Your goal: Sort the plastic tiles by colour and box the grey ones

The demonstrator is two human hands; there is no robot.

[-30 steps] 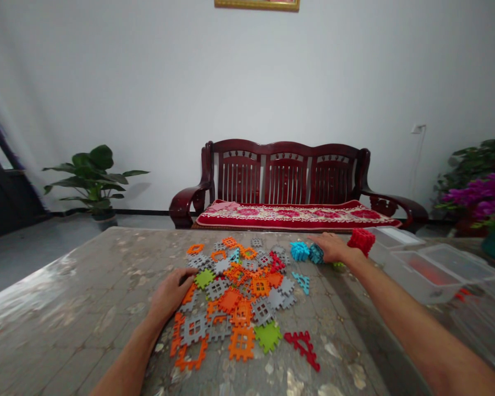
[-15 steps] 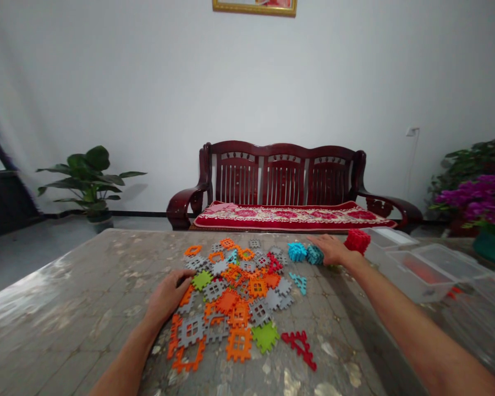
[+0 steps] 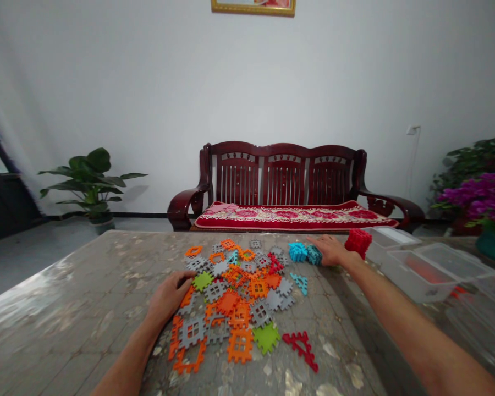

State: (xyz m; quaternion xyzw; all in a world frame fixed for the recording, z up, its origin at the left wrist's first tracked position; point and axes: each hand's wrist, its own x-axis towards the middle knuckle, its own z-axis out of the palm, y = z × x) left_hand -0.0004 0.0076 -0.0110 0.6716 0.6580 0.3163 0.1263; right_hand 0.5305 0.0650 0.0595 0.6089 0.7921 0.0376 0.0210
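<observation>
My left hand [image 3: 172, 291] rests at the left side of a loose pile of interlocking plastic building pieces. Its fingers are loosely bent, thumb apart, near a lime green square piece [image 3: 203, 281]; nothing shows in its grasp. My right hand [image 3: 329, 249] reaches to the far right of the pile, fingers round the back of a dark teal stack of pieces [image 3: 314, 254], which it grips from the right side. A bright blue stack [image 3: 297, 252] stands against the teal one. Behind my right wrist stands a red stack [image 3: 358, 242]. My right fingertips are partly hidden.
Orange window pieces [image 3: 240, 345] and grey ones [image 3: 192, 330] lie in the pile. A red triangle [image 3: 302, 349] and a blue triangle [image 3: 300, 282] lie to its right. Clear plastic boxes [image 3: 421, 283] stand at the right. A wooden bench [image 3: 283, 176] is beyond the table [image 3: 86, 308].
My right hand has shifted slightly left with the teal stack, which now sits closer against the bright blue stack. My left hand has stayed in place.
</observation>
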